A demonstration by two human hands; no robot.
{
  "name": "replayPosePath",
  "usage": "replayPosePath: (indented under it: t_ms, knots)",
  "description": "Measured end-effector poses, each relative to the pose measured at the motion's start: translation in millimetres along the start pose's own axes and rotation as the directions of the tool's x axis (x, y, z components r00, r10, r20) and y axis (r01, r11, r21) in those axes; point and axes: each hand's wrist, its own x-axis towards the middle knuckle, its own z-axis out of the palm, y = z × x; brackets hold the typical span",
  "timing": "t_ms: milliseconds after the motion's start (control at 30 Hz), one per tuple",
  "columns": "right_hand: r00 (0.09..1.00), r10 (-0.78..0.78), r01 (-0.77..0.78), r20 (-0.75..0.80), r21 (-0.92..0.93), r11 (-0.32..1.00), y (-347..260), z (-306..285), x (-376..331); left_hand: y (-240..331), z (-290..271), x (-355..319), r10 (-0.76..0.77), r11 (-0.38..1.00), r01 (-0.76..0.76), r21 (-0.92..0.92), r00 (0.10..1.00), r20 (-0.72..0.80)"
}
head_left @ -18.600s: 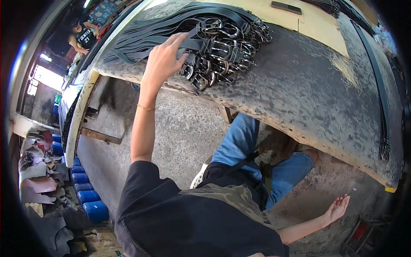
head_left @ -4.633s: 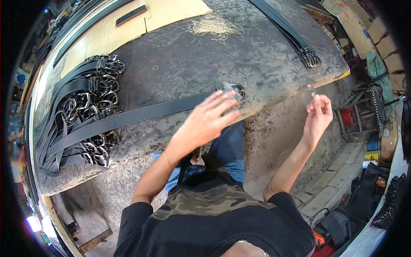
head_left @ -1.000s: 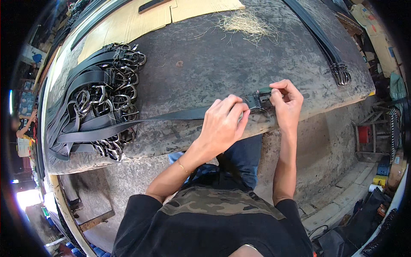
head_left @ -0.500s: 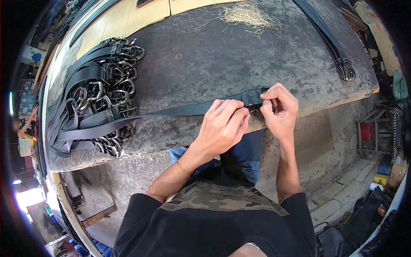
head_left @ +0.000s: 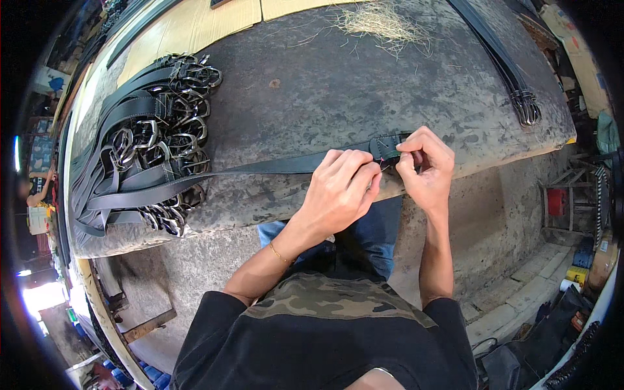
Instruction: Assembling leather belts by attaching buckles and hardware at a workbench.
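A black leather belt (head_left: 273,166) stretches from the pile at the left across the front of the table to my hands. My left hand (head_left: 341,192) is closed on it, fingers curled, close to its buckle end. Just to the right, my right hand (head_left: 430,166) pinches the buckle end between thumb and forefinger. Stitching shows on the folded-over end, and a tiny pinkish bit lies between the hands. My fingers hide most of the buckle.
Several black belts with metal buckles (head_left: 175,140) lie heaped at the table's left. More belts (head_left: 513,84) lie at the far right. A heap of straw-coloured strands (head_left: 383,25) and cardboard sheets (head_left: 221,29) lie along the back of the worn dark tabletop (head_left: 292,78).
Hands and belt have barely moved. The dark green patch seen between my hands at the belt's end no longer shows.
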Motion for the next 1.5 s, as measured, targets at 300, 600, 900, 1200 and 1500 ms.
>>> replayPosePath:
  t_ms: [300,600,900,1200,1500]
  knots:
    - [0.990,0.082,-0.052,-0.114,0.242,0.969,2,-1,-1,-2,-4,8,-0.162,0.979,0.155,-0.132,0.986,-0.044]
    - [0.885,0.363,0.065,-0.292,0.848,0.525,19,-15,5,-92,-1,145,-0.191,0.924,0.120,0.363,0.968,0.164]
    - [0.894,0.373,-0.001,-0.248,0.832,0.555,22,-15,7,-98,-24,139,-0.287,0.888,0.133,0.440,0.908,0.305]
    - [0.869,0.413,0.000,-0.274,0.833,0.554,19,-23,30,-90,-11,98,-0.227,0.963,0.269,0.001,0.809,0.542]
    - [0.846,0.402,0.058,-0.350,0.810,0.583,39,-41,38,-29,-16,104,-0.307,0.939,0.146,0.313,0.768,0.563]
